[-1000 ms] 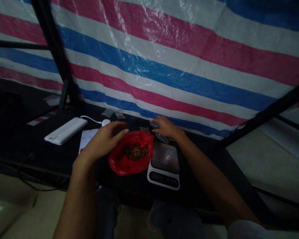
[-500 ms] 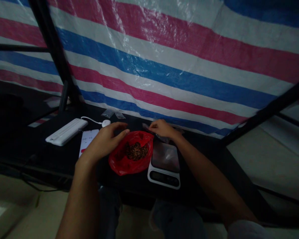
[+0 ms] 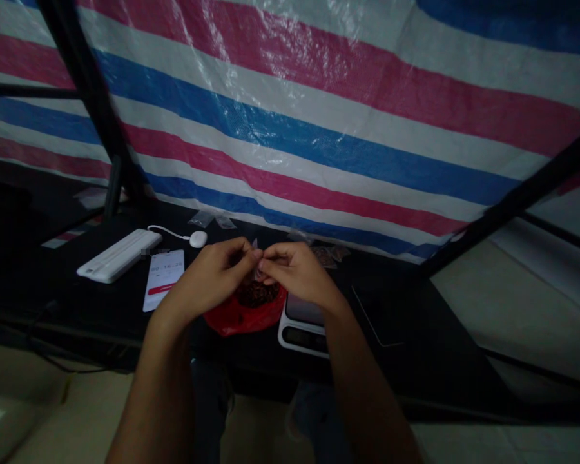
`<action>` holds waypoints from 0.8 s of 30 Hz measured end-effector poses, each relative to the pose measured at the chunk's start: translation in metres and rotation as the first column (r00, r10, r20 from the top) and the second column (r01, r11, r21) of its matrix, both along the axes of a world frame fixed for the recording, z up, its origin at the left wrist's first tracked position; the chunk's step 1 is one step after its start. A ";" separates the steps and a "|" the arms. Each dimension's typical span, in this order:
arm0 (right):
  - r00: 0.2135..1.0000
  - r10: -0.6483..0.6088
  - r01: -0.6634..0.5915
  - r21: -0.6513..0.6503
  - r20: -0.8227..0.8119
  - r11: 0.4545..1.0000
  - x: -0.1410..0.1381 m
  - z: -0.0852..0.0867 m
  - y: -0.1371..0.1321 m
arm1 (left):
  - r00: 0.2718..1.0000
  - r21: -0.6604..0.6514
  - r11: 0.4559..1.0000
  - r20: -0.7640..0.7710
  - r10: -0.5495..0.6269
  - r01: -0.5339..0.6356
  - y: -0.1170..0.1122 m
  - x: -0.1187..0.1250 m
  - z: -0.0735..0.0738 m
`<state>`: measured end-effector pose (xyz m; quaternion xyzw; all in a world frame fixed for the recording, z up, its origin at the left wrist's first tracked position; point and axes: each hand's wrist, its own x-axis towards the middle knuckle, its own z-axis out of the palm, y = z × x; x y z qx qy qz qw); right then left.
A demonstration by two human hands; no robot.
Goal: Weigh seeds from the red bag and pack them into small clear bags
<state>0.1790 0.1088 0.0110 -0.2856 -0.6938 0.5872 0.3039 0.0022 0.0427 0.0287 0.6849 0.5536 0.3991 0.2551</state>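
Note:
My left hand and my right hand meet above a red plastic bag. Pinched between their fingertips is a small clear plastic bag, mostly covered by the fingers. Inside the open red bag lie small brown pieces, too dark to name. A white digital scale stands just right of the red bag, partly under my right forearm. Behind my right hand are small clear bags with brown contents.
On the black table, a phone showing a timer lies left of my left hand. Beyond it are a white power bank and a round white device on a cable. Flat clear bags lie near the striped sheet. A dark, thin-edged flat object is at right.
My right hand has come left from behind the scale to meet my left hand over the red bag. The small clear bag is now held between both hands.

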 end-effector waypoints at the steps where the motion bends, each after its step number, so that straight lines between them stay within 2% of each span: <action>1: 1.000 0.002 -0.002 -0.010 -0.003 1.000 -0.003 -0.002 -0.002 | 1.000 -0.002 1.000 -0.024 0.002 -0.002 0.001 -0.001 -0.002; 5: 0.999 -0.027 0.026 0.045 0.034 0.999 -0.008 -0.009 -0.003 | 0.995 -0.064 0.998 -0.094 0.019 -0.025 0.006 -0.006 -0.010; 8: 0.983 -0.167 0.155 0.134 0.077 0.979 -0.006 -0.012 -0.001 | 0.994 -0.087 0.996 -0.109 -0.029 0.019 0.006 -0.009 -0.011; 10: 0.955 -0.277 0.258 0.165 0.108 0.952 -0.004 -0.012 -0.001 | 0.990 -0.064 0.998 -0.144 0.006 -0.016 0.004 -0.009 -0.008; 12: 0.936 -0.324 0.300 0.173 0.134 0.938 -0.001 -0.011 -0.002 | 0.983 -0.071 0.995 -0.177 0.050 -0.064 0.001 -0.008 -0.004; 15: 0.946 -0.312 0.299 0.136 0.089 0.944 0.001 -0.007 -0.004 | 0.989 -0.020 0.999 -0.141 0.038 -0.041 0.000 -0.008 -0.005; 18: 0.973 -0.232 0.231 -0.023 -0.009 0.973 0.003 -0.004 -0.002 | 0.996 0.130 0.992 -0.088 0.007 0.004 0.005 -0.009 -0.015; 19: 0.979 -0.200 0.197 -0.080 -0.030 0.977 0.005 -0.004 -0.001 | 0.997 0.116 0.993 -0.074 -0.021 0.029 0.007 -0.011 -0.019; 21: 0.987 -0.159 0.154 -0.146 -0.025 0.977 0.010 -0.007 0.004 | 0.995 -0.011 0.995 -0.033 -0.096 0.095 0.010 -0.016 -0.026; 22: 0.988 -0.156 0.154 -0.141 -0.005 0.978 0.014 -0.008 0.006 | 0.993 -0.076 0.990 -0.015 -0.118 0.117 0.011 -0.019 -0.028; 24: 0.987 -0.153 0.155 -0.028 0.045 0.988 0.022 -0.012 0.008 | 0.994 -0.142 0.985 -0.020 -0.105 0.101 0.010 -0.026 -0.029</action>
